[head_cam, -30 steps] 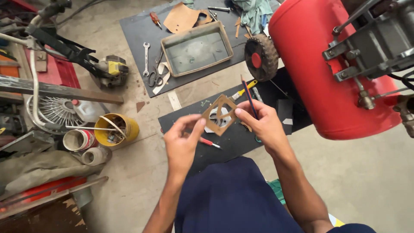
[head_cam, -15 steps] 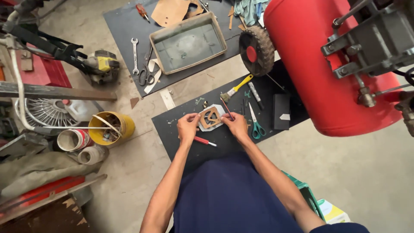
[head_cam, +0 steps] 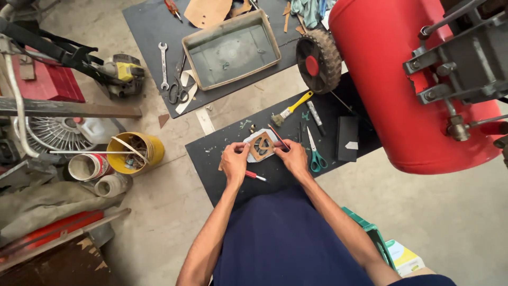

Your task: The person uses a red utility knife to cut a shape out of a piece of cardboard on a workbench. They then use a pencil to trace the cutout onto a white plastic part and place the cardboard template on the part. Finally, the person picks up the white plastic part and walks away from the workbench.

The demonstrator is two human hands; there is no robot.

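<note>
While pressed flat on the dark mat (head_cam: 275,175) at centre, brown gasket cutout (head_cam: 262,146) sits atop a pale metal part (head_cam: 252,139), pinned from both sides. Left hand (head_cam: 234,163) at 7 o'clock of the cutout, fingers (head_cam: 244,149) together on its near-left edge. Right hand (head_cam: 292,157) at 4 o'clock, fingers clamped on a thin red stick (head_cam: 277,136) that slants over the cutout's right edge.

Packages and labels: small box (head_cam: 404,256), white with a yellow-green face, at 4 o'clock on the floor, partly cut off by a green stool edge (head_cam: 368,233). Black rectangular block (head_cam: 347,139) with a small white label at 3 o'clock. Yellow bucket (head_cam: 135,153) at 9 o'clock, beside a banded tin (head_cam: 87,167).

Hard to make out: print on box and label too small to tell. Red tank (head_cam: 402,79) at 2 o'clock cut off by the frame. Red-tipped pen (head_cam: 255,175) half hidden under the left wrist. Green-handled scissors (head_cam: 316,155) just right of the right hand.
</note>
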